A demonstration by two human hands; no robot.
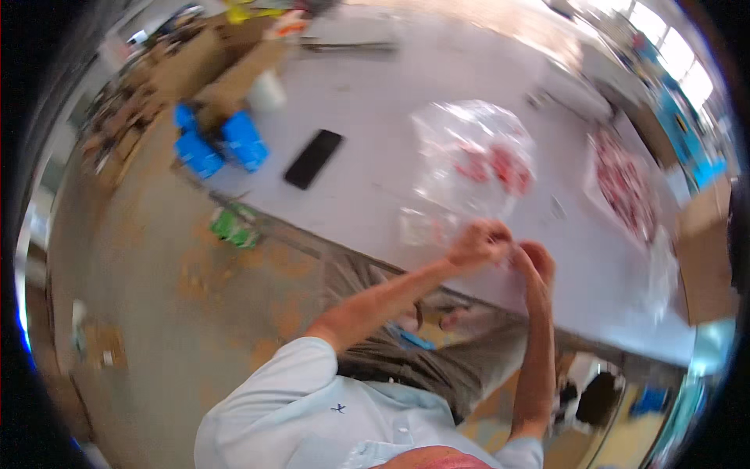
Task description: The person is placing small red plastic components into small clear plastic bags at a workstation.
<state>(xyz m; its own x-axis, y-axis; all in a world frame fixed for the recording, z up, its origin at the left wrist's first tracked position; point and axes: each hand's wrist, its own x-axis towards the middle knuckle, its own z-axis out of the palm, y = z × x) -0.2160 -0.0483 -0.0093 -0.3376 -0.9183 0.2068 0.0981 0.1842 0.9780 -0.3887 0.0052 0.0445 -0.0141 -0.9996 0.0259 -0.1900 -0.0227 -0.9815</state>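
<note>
Blue packs [221, 141] sit upper left of the frame on a grey table [391, 86], a black phone [312, 158] just right of them. At centre, a person's left hand [478, 244] reaches up from the lower edge, forearm slanting right, fingers curled tight on the lower edge of a clear bag [473, 160] holding red pieces. The right hand [536, 262] rises almost straight beside it, fingers bent at the same edge; motion blur hides whether it grips. The bag stands above both hands, over the table. Further right, a sheet of red pieces [623, 184] lies blurred, and a brown box [707, 262] is cut off at the rim.
</note>
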